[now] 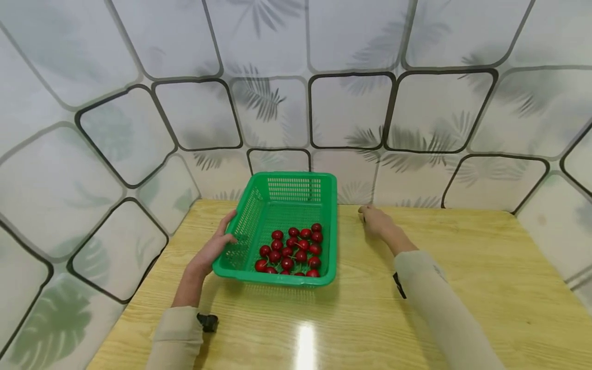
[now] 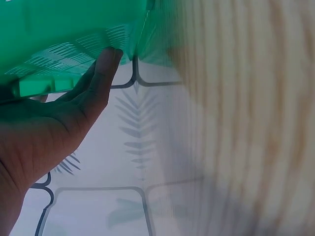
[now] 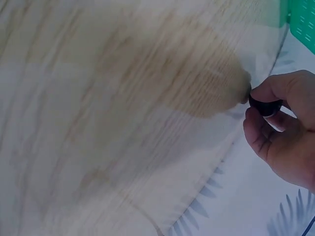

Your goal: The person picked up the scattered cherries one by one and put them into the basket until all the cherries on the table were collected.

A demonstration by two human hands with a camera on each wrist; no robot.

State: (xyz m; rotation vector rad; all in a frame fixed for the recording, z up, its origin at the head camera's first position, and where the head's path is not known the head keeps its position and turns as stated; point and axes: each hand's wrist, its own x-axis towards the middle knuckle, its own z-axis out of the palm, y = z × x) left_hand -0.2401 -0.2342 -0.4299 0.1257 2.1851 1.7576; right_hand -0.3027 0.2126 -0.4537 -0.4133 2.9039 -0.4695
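Note:
A green plastic basket [image 1: 329, 216] with slotted sides holds several red cherries [image 1: 301, 245], bunched toward its near right corner, some with green stems. My left hand [image 1: 216, 247] grips the basket's left rim, with the thumb over the rim and the other fingers along the outer wall. In the left wrist view, that hand [image 2: 54, 123] lies against the basket [image 2: 64, 29] wall. To the right of the basket, close to the table's back edge, my right hand [image 1: 380, 224] is low over the wood. The right wrist view has its thumb and fingers pinching a small, dark round cherry [image 3: 266, 106].
The wooden table [image 1: 472, 267] stretches out on both sides of the basket. A wall covering with leaf prints and dark outlines [image 1: 351, 113] rises right behind the table and along its left side. Black straps [image 1: 208, 322] sit at both wrists.

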